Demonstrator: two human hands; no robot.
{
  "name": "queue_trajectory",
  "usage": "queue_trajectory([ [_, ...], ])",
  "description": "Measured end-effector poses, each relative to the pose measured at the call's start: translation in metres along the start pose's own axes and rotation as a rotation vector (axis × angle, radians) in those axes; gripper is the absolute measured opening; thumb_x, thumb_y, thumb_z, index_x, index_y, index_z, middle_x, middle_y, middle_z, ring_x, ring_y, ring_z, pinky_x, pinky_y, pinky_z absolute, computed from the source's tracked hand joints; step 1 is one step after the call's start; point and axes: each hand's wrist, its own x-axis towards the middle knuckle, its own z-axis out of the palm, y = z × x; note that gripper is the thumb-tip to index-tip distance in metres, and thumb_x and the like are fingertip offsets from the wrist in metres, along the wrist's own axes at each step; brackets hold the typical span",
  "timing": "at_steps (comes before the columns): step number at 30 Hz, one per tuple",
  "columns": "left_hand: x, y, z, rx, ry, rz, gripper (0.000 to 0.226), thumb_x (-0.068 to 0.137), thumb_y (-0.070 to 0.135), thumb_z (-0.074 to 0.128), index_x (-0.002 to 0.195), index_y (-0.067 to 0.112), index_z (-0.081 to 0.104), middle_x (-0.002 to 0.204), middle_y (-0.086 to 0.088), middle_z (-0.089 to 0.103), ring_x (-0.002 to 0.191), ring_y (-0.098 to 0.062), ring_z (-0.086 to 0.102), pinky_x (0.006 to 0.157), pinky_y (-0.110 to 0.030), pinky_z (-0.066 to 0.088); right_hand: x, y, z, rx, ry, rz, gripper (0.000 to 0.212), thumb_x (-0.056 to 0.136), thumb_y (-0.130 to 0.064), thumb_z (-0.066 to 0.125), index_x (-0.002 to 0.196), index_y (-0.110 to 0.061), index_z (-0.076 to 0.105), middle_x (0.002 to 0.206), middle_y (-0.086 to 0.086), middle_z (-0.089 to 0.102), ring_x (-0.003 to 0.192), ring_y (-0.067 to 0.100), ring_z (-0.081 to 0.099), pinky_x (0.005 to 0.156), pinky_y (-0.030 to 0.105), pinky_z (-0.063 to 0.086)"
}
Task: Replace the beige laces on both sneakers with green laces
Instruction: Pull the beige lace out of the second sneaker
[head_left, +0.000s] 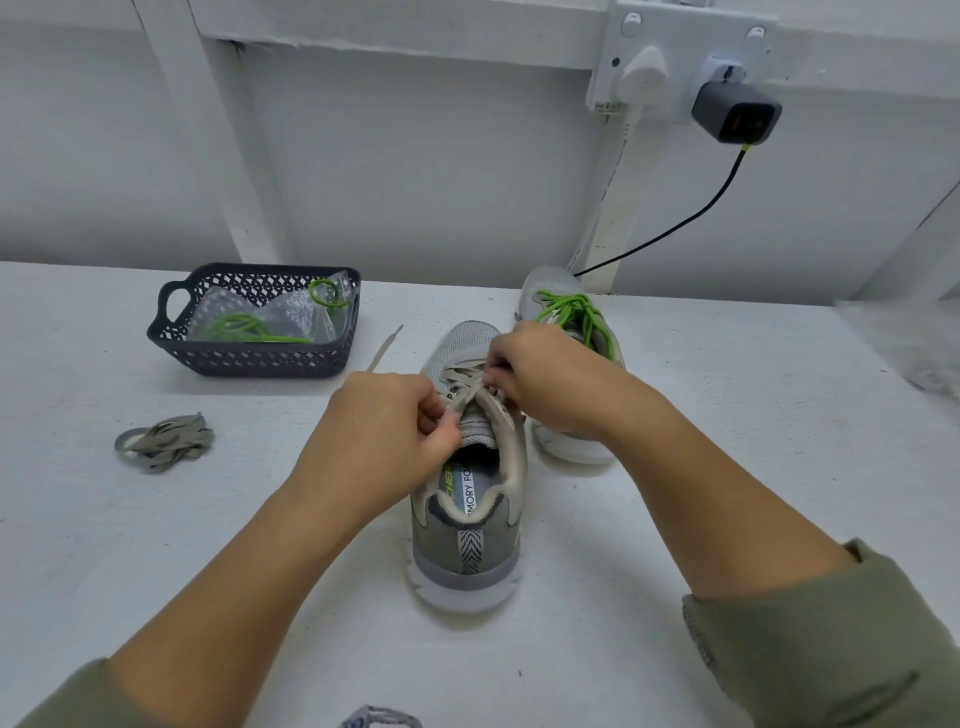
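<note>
"How many sneakers did you count?"

"I counted two on the table (753, 395). The near sneaker (467, 540) sat at centre, threaded with one beige lace (460, 382). The far sneaker (550, 291), at one o'clock, carried one green lace (574, 309)."

"And the hands?"

"Both worked the near sneaker. The left hand (384, 436) pinched the beige lace by the tongue. The right hand (540, 379) had its fingers curled round it at the eyelets."

"Any spares?"

"One beige bundle (166, 441) at nine o'clock. One basket (260, 361) at ten held a spare green lace (244, 330)."
</note>
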Motion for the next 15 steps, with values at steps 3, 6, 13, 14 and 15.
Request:
queue_trajectory([
  [3,-0.001,-0.002,-0.002,0.003,0.035,-0.031,0.016,0.078,0.031,0.071,0.066,0.022,0.066,0.056,0.011,0.063,0.056,-0.001,0.059,0.061,-0.03,0.053,-0.011,-0.008,0.008,-0.1,0.052,0.164,0.011,0.097,-0.006,0.041,0.103,-0.007,0.049,0.116,0.016,0.05,0.085,0.024,0.045,0.068,0.033,0.038],
  [6,0.0,-0.004,-0.002,-0.024,0.027,-0.072,0.015,0.078,0.031,0.071,0.066,0.023,0.067,0.057,0.01,0.063,0.057,-0.001,0.059,0.062,-0.03,0.053,-0.016,-0.019,0.009,-0.103,0.075,0.117,0.029,0.093,-0.002,0.041,0.12,-0.009,0.049,0.121,0.014,0.042,0.093,0.032,0.055,0.067,0.035,0.041],
  [13,-0.003,-0.006,-0.003,-0.065,0.1,-0.132,0.015,0.077,0.027,0.072,0.064,0.022,0.067,0.056,0.01,0.063,0.056,0.0,0.058,0.057,-0.02,0.047,-0.01,-0.007,0.011,-0.154,0.098,0.089,0.022,0.091,0.0,0.047,0.109,-0.006,0.058,0.106,0.01,0.046,0.087,0.031,0.056,0.052,0.029,0.03],
  [14,-0.003,-0.007,-0.003,-0.073,0.129,-0.131,0.016,0.077,0.026,0.072,0.063,0.021,0.066,0.055,0.01,0.062,0.055,0.0,0.058,0.056,-0.02,0.046,-0.012,-0.007,0.011,-0.152,0.124,0.145,0.022,0.091,0.002,0.048,0.109,-0.006,0.057,0.111,0.01,0.047,0.081,0.028,0.054,0.048,0.028,0.024],
  [15,-0.004,-0.007,-0.002,-0.082,0.153,-0.13,0.017,0.077,0.025,0.073,0.062,0.021,0.065,0.054,0.01,0.062,0.053,-0.001,0.057,0.056,-0.021,0.046,-0.015,-0.007,0.01,-0.15,0.142,0.204,0.024,0.09,0.004,0.049,0.109,-0.006,0.057,0.114,0.01,0.047,0.075,0.025,0.048,0.046,0.027,0.019],
])
